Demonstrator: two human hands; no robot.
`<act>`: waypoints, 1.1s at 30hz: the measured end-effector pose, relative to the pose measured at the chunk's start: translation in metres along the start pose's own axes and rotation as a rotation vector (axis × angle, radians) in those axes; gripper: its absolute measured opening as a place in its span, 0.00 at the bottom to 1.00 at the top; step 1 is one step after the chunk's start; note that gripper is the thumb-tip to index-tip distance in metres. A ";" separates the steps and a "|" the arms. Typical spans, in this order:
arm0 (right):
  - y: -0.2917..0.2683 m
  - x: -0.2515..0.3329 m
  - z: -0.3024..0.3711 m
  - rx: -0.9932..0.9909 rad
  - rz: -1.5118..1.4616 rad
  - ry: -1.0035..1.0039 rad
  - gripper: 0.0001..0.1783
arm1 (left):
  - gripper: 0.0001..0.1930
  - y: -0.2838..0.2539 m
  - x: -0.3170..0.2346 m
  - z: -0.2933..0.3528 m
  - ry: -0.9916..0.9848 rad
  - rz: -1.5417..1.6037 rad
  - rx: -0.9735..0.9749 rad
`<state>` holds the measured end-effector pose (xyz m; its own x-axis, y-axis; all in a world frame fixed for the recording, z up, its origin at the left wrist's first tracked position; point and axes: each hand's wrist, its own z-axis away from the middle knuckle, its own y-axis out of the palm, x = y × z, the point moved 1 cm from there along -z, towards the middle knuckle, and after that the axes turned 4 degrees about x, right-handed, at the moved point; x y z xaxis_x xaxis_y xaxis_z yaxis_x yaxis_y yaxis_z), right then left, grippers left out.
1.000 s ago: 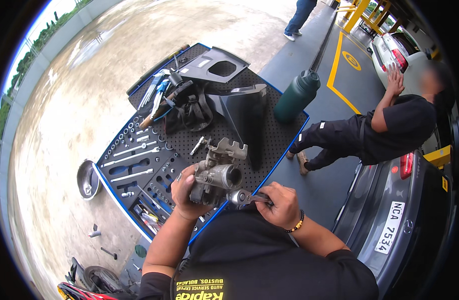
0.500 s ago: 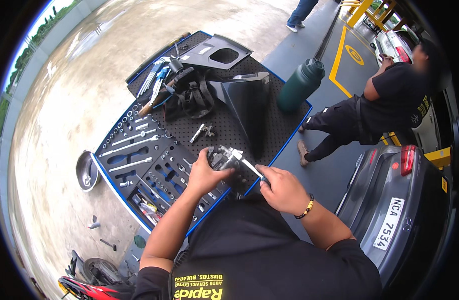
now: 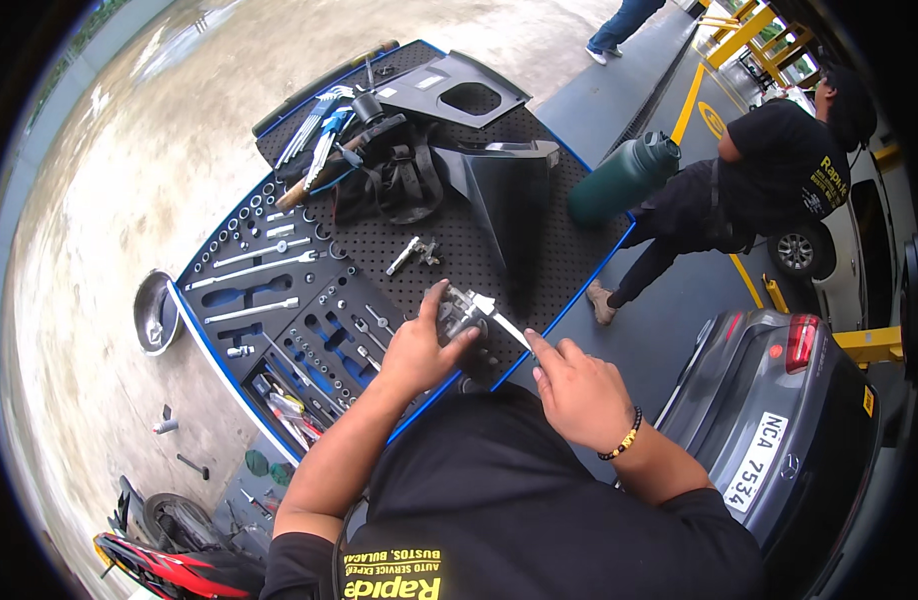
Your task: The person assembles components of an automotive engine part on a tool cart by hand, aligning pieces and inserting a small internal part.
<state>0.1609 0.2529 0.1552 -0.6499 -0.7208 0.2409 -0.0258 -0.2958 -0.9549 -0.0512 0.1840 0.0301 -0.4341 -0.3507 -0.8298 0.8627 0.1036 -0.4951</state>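
My left hand (image 3: 424, 350) is closed around a small silver-grey metal mechanical part (image 3: 460, 314), thumb and fingers on either side of it, over the near edge of the black perforated worktop. In my right hand (image 3: 584, 395) is the end of a slim white tool (image 3: 510, 328) with a wider tip; its exact kind cannot be made out. The tip touches or overlaps the metal part, and the forefinger lies along the shaft. Just beyond my left hand, another small silver metal part (image 3: 414, 256) lies on the worktop (image 3: 379, 265).
Left on the worktop is a socket and wrench tray (image 3: 269, 285). Beyond lie hex keys (image 3: 314, 135), a black strapped bag (image 3: 404, 180) and dark plastic panels (image 3: 504, 205). A green bottle (image 3: 624, 180) stands far right. A co-worker (image 3: 769, 170) and grey car (image 3: 759, 410) are rightward.
My view has shifted a little. The white tool stays against the metal part, with my right forefinger now straighter along it. The co-worker has turned away, toward the cars.
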 end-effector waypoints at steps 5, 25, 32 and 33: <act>0.019 -0.011 -0.010 -0.116 0.075 -0.038 0.19 | 0.43 -0.006 -0.005 -0.006 -0.045 0.014 0.057; -0.027 0.023 -0.043 -0.101 0.106 -0.139 0.17 | 0.44 -0.003 0.025 -0.021 0.055 0.377 0.029; -0.012 0.000 -0.056 -0.205 0.105 -0.092 0.15 | 0.51 -0.041 -0.031 -0.028 -0.309 -0.293 0.185; -0.012 0.001 -0.054 -0.186 0.101 -0.091 0.14 | 0.53 -0.042 -0.032 -0.025 -0.381 -0.373 0.180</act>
<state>0.1199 0.2894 0.1573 -0.5856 -0.7969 0.1486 -0.1093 -0.1041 -0.9886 -0.0802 0.2141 0.0717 -0.6224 -0.6483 -0.4386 0.7141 -0.2409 -0.6573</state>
